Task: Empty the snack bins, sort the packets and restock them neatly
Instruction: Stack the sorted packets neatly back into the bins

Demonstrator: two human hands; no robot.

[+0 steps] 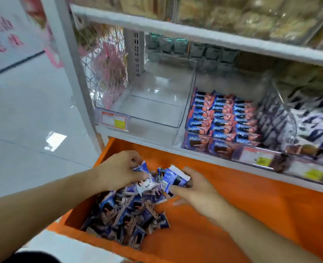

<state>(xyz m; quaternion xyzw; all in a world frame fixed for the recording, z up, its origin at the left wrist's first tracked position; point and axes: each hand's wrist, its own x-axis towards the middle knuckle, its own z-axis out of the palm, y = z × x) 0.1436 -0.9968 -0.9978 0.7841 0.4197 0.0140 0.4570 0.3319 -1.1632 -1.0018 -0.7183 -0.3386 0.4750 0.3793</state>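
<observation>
While your left hand [119, 168] and right hand [196, 188] each grip blue packets [130, 211] heaped in the orange tray [251, 202], the empty clear bin [156, 103] waits at twelve o'clock, nearer your left.

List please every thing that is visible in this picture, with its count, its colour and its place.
loose packets: a heap, count unclear, blue and white, in the orange tray's left part
orange tray: one, orange, below the shelf
empty bin: one, clear, left on the middle shelf
filled bin: one, clear, holds neat rows of blue and pink packets, right of the empty bin
price tags: at least two, red, white and yellow, on the shelf's front edge
upper shelf: one, white, blurred pale goods above it
left hand: one, its grip pinches packets at the heap's top
right hand: one, its grip holds a packet beside the left hand
</observation>
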